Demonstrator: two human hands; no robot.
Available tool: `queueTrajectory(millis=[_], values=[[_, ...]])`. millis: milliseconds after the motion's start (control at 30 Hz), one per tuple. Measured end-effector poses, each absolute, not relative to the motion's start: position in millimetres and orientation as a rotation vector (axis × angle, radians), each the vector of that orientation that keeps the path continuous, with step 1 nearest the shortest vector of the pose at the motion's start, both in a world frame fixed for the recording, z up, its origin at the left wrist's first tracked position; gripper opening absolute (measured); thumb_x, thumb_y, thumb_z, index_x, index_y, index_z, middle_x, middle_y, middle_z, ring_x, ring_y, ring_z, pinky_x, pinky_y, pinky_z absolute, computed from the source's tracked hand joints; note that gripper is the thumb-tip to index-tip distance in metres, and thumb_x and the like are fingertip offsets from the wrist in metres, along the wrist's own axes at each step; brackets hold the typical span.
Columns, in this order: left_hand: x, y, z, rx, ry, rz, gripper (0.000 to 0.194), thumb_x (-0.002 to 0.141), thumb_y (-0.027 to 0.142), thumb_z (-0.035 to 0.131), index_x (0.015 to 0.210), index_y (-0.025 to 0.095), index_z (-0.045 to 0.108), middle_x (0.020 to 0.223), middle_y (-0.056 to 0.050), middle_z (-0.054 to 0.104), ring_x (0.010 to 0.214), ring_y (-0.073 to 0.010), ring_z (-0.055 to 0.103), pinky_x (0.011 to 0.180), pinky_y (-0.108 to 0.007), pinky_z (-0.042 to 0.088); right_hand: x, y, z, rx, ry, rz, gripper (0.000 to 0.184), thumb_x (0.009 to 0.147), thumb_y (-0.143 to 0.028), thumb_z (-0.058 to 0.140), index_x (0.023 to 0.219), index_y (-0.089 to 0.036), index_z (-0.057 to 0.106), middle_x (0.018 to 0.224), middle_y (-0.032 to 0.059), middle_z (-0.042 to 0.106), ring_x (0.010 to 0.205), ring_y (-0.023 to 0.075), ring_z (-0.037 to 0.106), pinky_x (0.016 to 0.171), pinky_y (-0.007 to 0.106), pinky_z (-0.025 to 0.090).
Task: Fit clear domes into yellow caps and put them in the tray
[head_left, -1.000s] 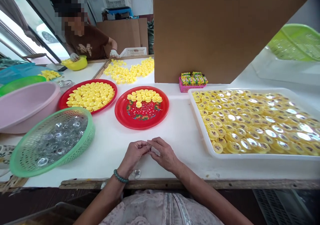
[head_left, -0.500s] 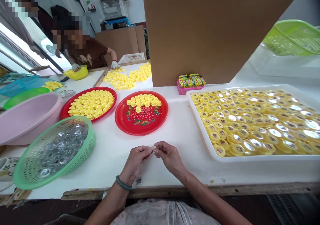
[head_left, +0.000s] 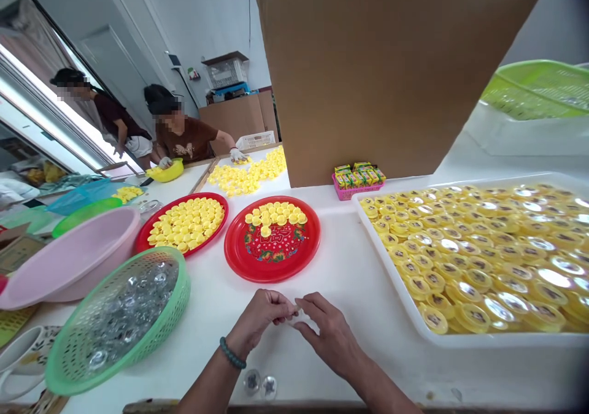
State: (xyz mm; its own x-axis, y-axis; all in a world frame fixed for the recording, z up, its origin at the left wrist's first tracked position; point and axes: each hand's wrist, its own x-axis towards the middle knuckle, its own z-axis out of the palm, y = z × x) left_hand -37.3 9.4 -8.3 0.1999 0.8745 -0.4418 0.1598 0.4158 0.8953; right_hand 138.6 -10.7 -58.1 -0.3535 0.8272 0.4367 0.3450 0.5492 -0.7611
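Note:
My left hand (head_left: 260,323) and my right hand (head_left: 327,334) meet over the white table (head_left: 350,279) at its near edge. Their fingertips pinch a small clear piece (head_left: 297,313) between them, too small to name. A beaded bracelet (head_left: 231,353) is on my left wrist. Two small clear discs (head_left: 260,384) lie on the table below my hands. A red plate (head_left: 272,264) with a few yellow caps stands just beyond my hands. A green basket (head_left: 117,316) of clear pieces is to the left.
A white tray (head_left: 391,273) full of yellow capped pieces fills the right. A second red plate (head_left: 186,224) of yellow caps, a pink basin (head_left: 69,260), a pink box (head_left: 356,184) and an upright cardboard sheet (head_left: 391,76) stand behind. Two people (head_left: 184,135) work at the far left.
The view has tilted up and my hands sit lower in the picture. Both hands stay pinched together on the small piece. A second person has come into view at far left.

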Motion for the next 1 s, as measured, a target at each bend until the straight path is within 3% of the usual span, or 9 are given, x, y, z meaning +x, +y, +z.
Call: queueTrajectory(millis=[167,300,433,533,700,867,1000], values=[[-28,18,-9,1.062,1.188,0.616,0.018,0.062,0.027,0.073,0.067,0.01,0.069,0.062,-0.005,0.063,0.056,-0.0112,0.046,0.056,-0.025,0.033,138,-8,-56,-0.963,-1.909,0.665,0.032,0.081,-0.012,0.057,0.111,-0.023,0.054,0.092,0.0049,0.058,0.079,0.0162,0.058,0.068,0.029,0.05],[-34,41,0,1.187,1.217,0.52,0.028,0.062,0.037,0.074,0.075,0.012,0.07,0.066,-0.005,0.064,0.059,-0.0139,0.049,0.057,-0.026,0.036,137,-6,-58,-1.042,-1.868,0.585,0.03,0.08,-0.011,0.055,0.108,-0.022,0.054,0.086,0.0041,0.059,0.071,0.0156,0.058,0.062,0.028,0.05],[-55,102,8,1.582,1.932,0.692,0.04,0.071,0.056,0.06,0.075,0.016,0.066,0.069,-0.007,0.064,0.065,-0.0215,0.056,0.059,-0.031,0.038,135,-5,-60,-1.095,-1.84,0.534,0.029,0.079,-0.014,0.056,0.107,-0.023,0.054,0.084,0.0054,0.059,0.072,0.0184,0.06,0.062,0.031,0.052],[-67,152,4,1.734,2.384,0.527,0.049,0.076,0.058,0.052,0.087,0.012,0.063,0.081,-0.015,0.066,0.076,-0.0287,0.06,0.061,-0.034,0.039,134,-5,-61,-1.095,-1.832,0.53,0.031,0.079,-0.014,0.056,0.108,-0.025,0.054,0.086,0.0066,0.059,0.074,0.0201,0.06,0.061,0.032,0.053],[-70,193,-16,1.761,2.438,0.41,0.051,0.075,0.05,0.058,0.095,0.004,0.061,0.095,-0.026,0.064,0.089,-0.0353,0.06,0.067,-0.036,0.041,135,-4,-62,-1.096,-1.835,0.564,0.038,0.078,-0.012,0.055,0.114,-0.025,0.052,0.088,0.0072,0.058,0.077,0.0204,0.059,0.064,0.034,0.054],[-67,190,-23,1.874,2.348,0.375,0.028,0.076,0.032,0.058,0.089,0.008,0.064,0.092,-0.021,0.066,0.088,-0.0317,0.06,0.07,-0.034,0.041,132,-4,-63,-1.099,-1.842,0.596,0.041,0.078,-0.01,0.054,0.117,-0.024,0.05,0.091,0.0075,0.058,0.08,0.0202,0.059,0.067,0.034,0.053],[-54,157,-7,2.012,2.208,0.414,0.021,0.075,0.025,0.056,0.088,0.012,0.066,0.094,-0.015,0.066,0.087,-0.0276,0.06,0.074,-0.033,0.041,133,-4,-61,-1.11,-1.778,0.588,0.034,0.078,-0.011,0.054,0.11,-0.022,0.052,0.092,0.0075,0.059,0.082,0.02,0.059,0.069,0.033,0.053]])
